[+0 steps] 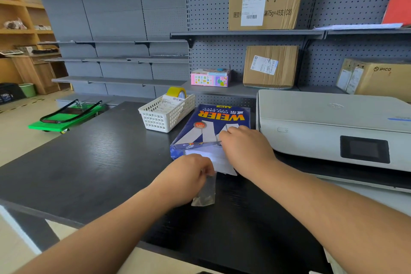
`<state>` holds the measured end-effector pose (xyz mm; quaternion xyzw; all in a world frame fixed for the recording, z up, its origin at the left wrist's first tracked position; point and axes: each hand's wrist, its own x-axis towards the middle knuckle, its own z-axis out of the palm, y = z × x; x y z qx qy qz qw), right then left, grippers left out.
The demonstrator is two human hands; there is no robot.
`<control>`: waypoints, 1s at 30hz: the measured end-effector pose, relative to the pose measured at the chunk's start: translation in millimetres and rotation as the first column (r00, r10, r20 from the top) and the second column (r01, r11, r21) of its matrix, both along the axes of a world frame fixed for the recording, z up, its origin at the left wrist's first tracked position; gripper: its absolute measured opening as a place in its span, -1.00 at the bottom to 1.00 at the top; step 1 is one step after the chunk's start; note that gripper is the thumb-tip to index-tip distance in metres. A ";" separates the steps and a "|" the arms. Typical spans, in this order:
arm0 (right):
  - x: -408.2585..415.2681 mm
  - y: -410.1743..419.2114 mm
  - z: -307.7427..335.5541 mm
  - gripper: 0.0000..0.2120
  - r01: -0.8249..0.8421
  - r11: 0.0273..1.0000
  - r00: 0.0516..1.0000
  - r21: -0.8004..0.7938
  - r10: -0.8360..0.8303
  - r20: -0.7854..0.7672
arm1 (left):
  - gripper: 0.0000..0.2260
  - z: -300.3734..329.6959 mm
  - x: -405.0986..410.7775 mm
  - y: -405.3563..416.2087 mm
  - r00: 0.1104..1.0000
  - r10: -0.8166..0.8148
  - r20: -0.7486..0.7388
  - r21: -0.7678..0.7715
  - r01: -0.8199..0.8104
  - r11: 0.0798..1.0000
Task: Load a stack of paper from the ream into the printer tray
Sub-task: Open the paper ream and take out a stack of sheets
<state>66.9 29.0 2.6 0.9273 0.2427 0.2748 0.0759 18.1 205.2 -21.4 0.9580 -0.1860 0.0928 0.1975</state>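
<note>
A blue ream of copy paper (213,122) lies on the dark table, its near end torn open so white sheets (206,153) show. My right hand (244,149) rests on the ream's near right corner, fingers pressed on the wrapper edge. My left hand (186,176) is closed on a loose flap of the wrapper (205,191) pulled toward me in front of the ream. The white printer (329,127) stands right of the ream, with its dark tray (333,173) along its lower front.
A white plastic basket (164,115) holding a yellow tape roll (176,92) stands just left of the ream. Grey shelves with cardboard boxes (270,66) rise behind the table. A green trolley (66,115) sits on the floor at left.
</note>
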 end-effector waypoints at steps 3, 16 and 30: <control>0.9 0.6 1.3 -0.77 0.019 0.998 0.999 0.055 -0.017 -0.039 | -0.73 -0.1 5.2 -3.4 1.000 -0.025 0.011 -0.026 0.025 0.999; 0.4 1.7 4.3 -0.76 0.007 0.992 0.995 0.129 0.007 -0.104 | -0.70 -3.3 13.1 -22.0 0.997 -0.010 -0.083 -0.136 -0.002 0.991; -3.2 -0.4 4.3 -0.77 -0.003 0.994 0.996 0.106 0.012 -0.085 | -0.51 -20.2 6.8 13.8 0.940 0.319 0.125 0.336 -0.343 0.877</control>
